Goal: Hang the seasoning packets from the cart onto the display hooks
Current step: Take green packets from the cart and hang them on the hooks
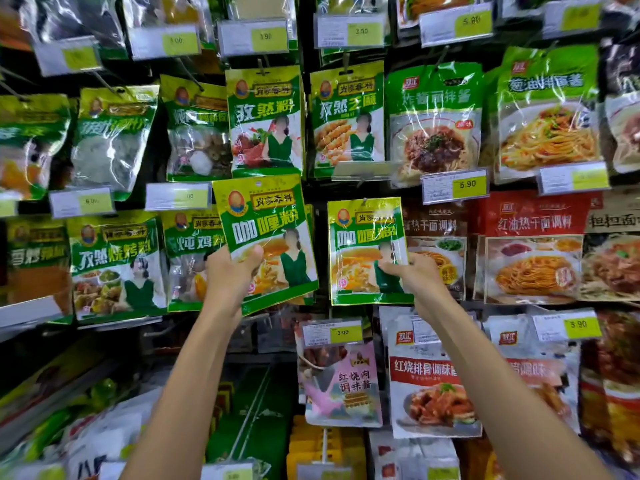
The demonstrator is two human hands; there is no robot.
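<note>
Packets fill both hands. The left hand (228, 277) grips one green curry packet (266, 233) — thumb on the front near its lower left side, the other fingers curled behind it. This packet is tilted, its top leaning left, and it rises above the fingers. The right hand (414, 275) pinches a second green packet (365, 244) at its right edge, thumb in front. That one stands straight, up and left of the fingers, its top at a hook (364, 201) — whether it hangs there cannot be told. Below the right fingers is a yellow price tag (343, 332).
</note>
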